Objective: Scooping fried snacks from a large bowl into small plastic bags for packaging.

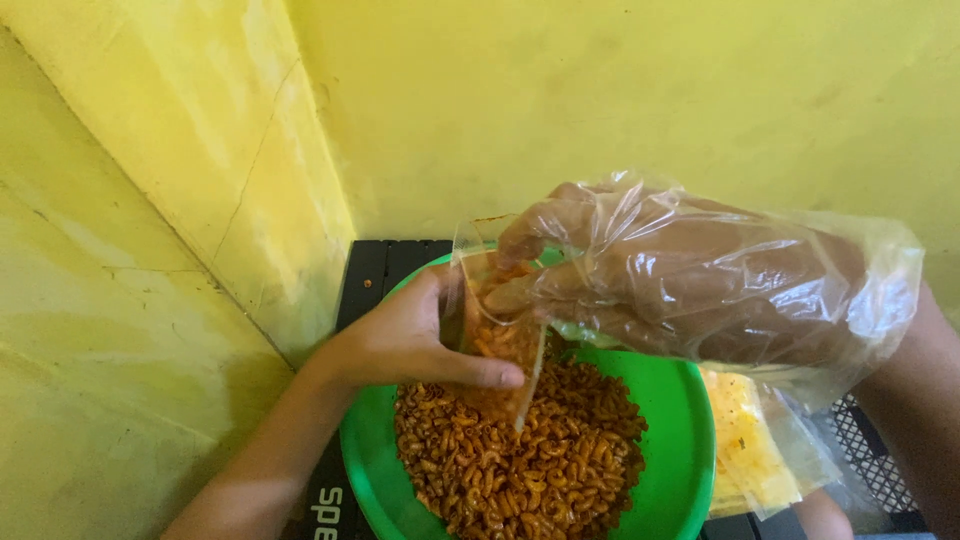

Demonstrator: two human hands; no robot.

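Observation:
A green plastic bowl holds a heap of orange-brown curled macaroni snacks. My left hand, bare, grips a small clear plastic bag upright over the bowl, partly filled with the snacks. My right hand, inside a loose clear plastic glove, hovers at the bag's open mouth with its fingers pinched together over some snacks, dropping them in.
The bowl rests on a black slatted crate set in a corner of yellow walls. Clear bags of yellow snacks lie on the crate right of the bowl, under my right forearm.

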